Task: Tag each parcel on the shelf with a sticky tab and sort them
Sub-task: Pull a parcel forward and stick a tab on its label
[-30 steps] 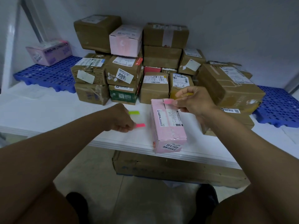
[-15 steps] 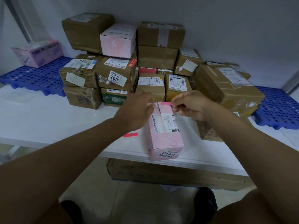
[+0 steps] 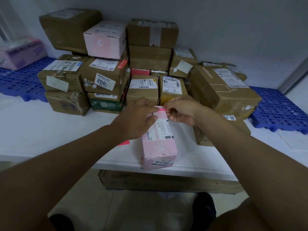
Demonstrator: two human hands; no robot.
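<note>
At the front edge of the white shelf, a long pink parcel lies flat with its near end, marked 58-4-3405, reaching the lip. The left hand rests over the parcel's far left part, its fingers curled down onto the top and left side, gripping it. The right hand is at the parcel's far right corner, fingers closed in a pinch on a pink sticky tab that lies across the far end of the parcel's top. A second pink tab lies on the shelf just left of the parcel, partly hidden under the left forearm.

Behind the hands stands a stack of brown cardboard parcels, with a pale pink box tilted on top and a green-sided box at the bottom. One label reads 002 upside down. A large brown carton sits to the right. Blue perforated pallets lie at both ends of the shelf; the left one carries a purple-pink box.
</note>
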